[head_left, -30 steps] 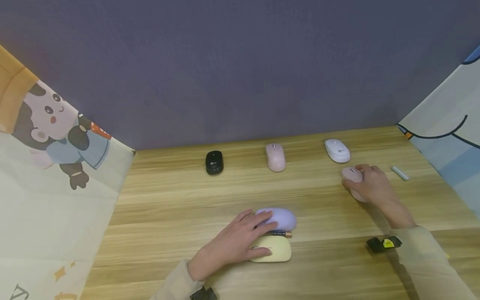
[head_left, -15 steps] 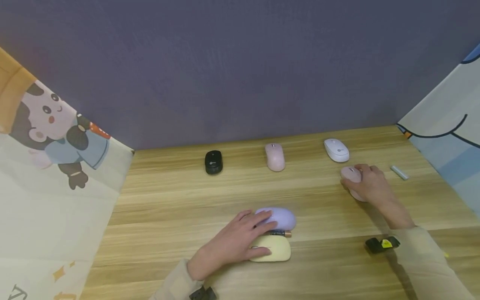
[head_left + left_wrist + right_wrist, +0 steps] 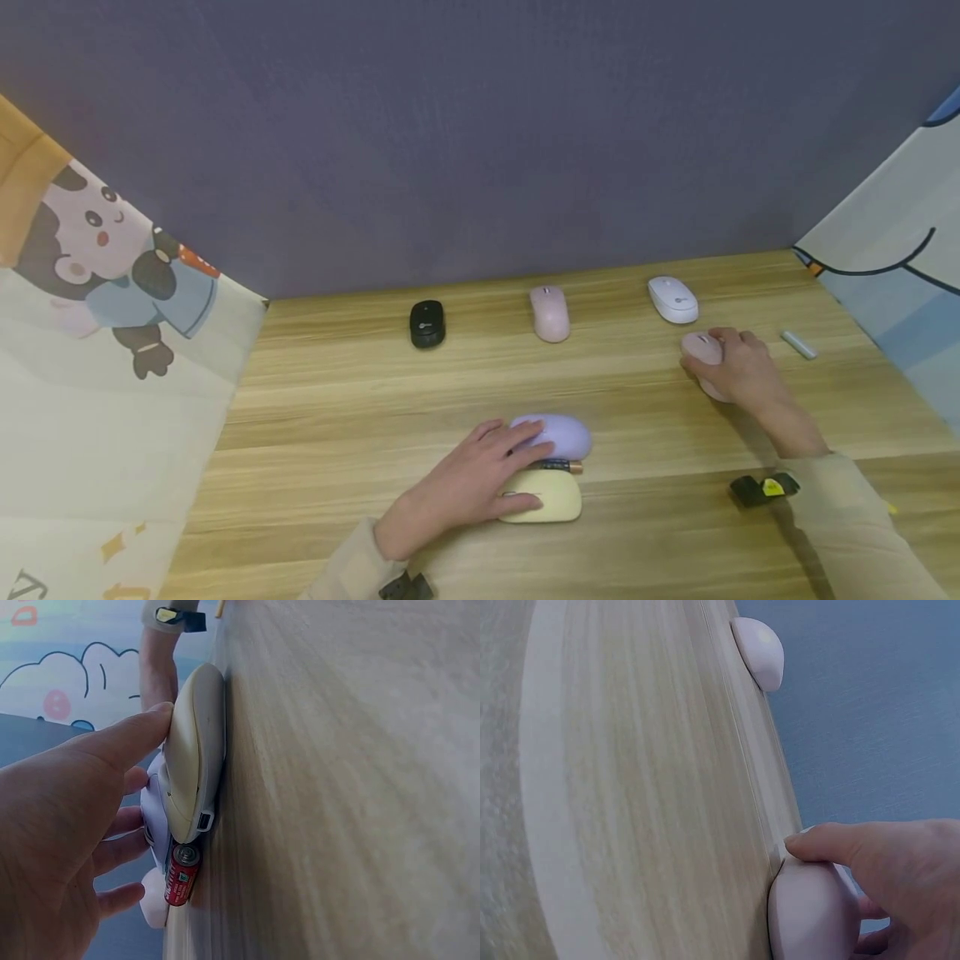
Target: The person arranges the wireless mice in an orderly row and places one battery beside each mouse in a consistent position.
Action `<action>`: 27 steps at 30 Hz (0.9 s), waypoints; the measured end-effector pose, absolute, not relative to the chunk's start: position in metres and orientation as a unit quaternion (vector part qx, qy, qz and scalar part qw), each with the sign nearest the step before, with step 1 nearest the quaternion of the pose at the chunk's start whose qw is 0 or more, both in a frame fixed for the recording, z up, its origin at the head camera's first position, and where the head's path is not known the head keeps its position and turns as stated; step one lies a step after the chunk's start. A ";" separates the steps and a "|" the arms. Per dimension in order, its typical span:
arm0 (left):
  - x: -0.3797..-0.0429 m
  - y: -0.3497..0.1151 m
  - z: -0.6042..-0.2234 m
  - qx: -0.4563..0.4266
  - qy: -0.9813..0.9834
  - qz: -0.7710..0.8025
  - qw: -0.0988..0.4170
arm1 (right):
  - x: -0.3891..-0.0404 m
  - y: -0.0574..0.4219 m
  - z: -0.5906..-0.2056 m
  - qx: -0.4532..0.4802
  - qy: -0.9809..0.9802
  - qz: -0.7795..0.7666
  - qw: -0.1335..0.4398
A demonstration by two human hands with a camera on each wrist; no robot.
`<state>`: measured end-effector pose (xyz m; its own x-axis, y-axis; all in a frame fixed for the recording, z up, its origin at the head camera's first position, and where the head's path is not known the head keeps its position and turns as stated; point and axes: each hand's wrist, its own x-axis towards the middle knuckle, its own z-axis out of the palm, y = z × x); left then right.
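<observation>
Six mice sit on the wooden table (image 3: 360, 383); a dark wall (image 3: 480, 150) stands behind it. The black mouse (image 3: 427, 324) is left of the middle; the far pink mouse (image 3: 551, 315) is near the middle; the white mouse (image 3: 673, 300) is to the upper right, just past the one being held; a small pale stick (image 3: 798, 344) lies near the right edge of the table. A battery (image 3: 562, 467) lies between the two low mice, partly hidden; a red battery (image 3: 182, 874) shows in the left wrist view, and I cannot tell if it is the same one.

The held pink mouse (image 3: 693, 348) is right of the middle; its wheel end points to the upper left, and its long side slants down to the lower right; the right hand (image 3: 742, 375) pinches it between thumb and fingers, and hides part of it. The purple mouse (image 3: 570, 437) and the yellow mouse (image 3: 558, 498) are low in the middle, both lying longways from left to right; the yellow one's wheel end points left. The left hand (image 3: 468, 483) is spread over them; its fingers rest on the purple one and its thumb touches the yellow one.
</observation>
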<state>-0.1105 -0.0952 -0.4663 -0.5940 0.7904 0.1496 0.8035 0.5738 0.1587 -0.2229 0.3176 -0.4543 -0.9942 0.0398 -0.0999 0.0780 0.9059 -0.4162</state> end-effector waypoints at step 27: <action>-0.103 -0.094 -0.462 -0.458 -0.881 -0.099 0.058 | -0.209 0.284 -0.446 -0.138 0.936 -0.304 -0.111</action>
<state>-0.1027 -0.0943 -0.4617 -0.5736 0.7961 0.1928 0.8191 0.5606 0.1218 -0.2094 0.2840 -0.4456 -0.9375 -0.1906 0.2910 -0.3253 0.7768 -0.5392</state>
